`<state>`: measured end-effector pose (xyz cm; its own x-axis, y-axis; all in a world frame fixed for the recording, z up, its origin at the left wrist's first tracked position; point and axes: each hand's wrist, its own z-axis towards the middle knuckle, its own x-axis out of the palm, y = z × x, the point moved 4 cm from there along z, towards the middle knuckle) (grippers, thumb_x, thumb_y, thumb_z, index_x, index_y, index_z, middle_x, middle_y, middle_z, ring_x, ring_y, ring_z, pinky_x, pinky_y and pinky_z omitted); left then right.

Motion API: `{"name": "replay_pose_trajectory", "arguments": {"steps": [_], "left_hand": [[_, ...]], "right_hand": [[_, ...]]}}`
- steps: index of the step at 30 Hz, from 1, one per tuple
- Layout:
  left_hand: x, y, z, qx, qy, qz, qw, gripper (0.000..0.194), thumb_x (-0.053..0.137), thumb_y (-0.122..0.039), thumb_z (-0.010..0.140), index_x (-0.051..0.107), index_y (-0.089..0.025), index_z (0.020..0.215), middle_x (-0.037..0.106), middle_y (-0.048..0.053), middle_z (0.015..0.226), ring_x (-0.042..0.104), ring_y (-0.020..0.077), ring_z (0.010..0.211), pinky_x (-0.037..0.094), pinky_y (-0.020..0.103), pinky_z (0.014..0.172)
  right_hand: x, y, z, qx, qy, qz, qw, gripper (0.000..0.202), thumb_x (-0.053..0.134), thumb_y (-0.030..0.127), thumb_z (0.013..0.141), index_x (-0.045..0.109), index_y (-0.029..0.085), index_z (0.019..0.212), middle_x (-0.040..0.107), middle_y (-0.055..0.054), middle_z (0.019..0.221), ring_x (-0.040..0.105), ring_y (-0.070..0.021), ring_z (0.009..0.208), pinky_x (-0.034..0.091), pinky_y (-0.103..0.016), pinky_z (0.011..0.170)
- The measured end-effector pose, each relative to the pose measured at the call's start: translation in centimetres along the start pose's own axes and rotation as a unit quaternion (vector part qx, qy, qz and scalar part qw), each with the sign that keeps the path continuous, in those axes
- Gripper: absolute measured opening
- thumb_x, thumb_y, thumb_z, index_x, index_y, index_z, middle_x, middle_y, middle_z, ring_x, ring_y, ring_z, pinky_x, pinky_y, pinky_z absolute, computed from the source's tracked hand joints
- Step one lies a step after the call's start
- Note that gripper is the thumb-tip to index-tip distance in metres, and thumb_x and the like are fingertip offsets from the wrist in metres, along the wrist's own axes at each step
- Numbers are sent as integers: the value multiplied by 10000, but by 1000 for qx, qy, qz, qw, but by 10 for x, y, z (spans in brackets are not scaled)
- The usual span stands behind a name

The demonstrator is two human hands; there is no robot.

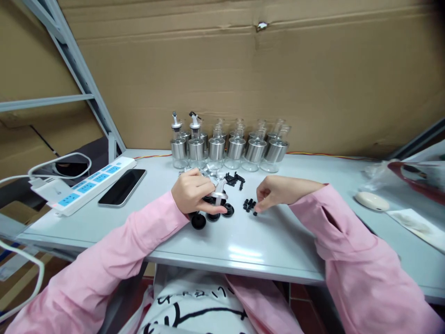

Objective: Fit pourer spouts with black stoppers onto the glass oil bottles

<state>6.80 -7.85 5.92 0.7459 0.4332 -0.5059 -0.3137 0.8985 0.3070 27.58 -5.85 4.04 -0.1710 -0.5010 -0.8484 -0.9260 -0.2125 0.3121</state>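
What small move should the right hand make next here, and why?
Probably pinch one small black piece and lift it toward the spout. The left hand holds that spout up, and the right hand has its fingertips at the black pieces; whether they grip one is too small to tell.

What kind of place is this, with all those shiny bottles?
It looks like a small workshop or home assembly spot. Clear glass bottles with silver metal sleeves stand in rows, tiny black parts lie in a little pile, and a big brown cardboard sheet stands behind the pale grey table.
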Motion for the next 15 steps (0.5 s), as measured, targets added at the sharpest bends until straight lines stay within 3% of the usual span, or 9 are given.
{"name": "replay_pose_trajectory", "arguments": {"steps": [4, 15], "left_hand": [[0, -2, 1, 1, -5, -3, 1000, 550, 394, -609, 857, 366, -178, 516, 374, -68, 412, 298, 72, 400, 304, 234, 490], [2, -3, 0, -3, -3, -12, 1000, 539, 409, -586, 861, 369, -178, 510, 383, -68, 413, 291, 72, 399, 313, 236, 489]], "right_hand": [[4, 2, 1, 47, -9, -30, 998, 308, 680, 435, 591, 681, 133, 649, 567, -15, 566, 444, -117, 510, 334, -265, 506], [6, 6, -2, 22, 5, 19, 1000, 84, 629, 227, 601, 634, 148, 574, 515, 22, 476, 425, -87, 453, 335, -237, 456]]}}
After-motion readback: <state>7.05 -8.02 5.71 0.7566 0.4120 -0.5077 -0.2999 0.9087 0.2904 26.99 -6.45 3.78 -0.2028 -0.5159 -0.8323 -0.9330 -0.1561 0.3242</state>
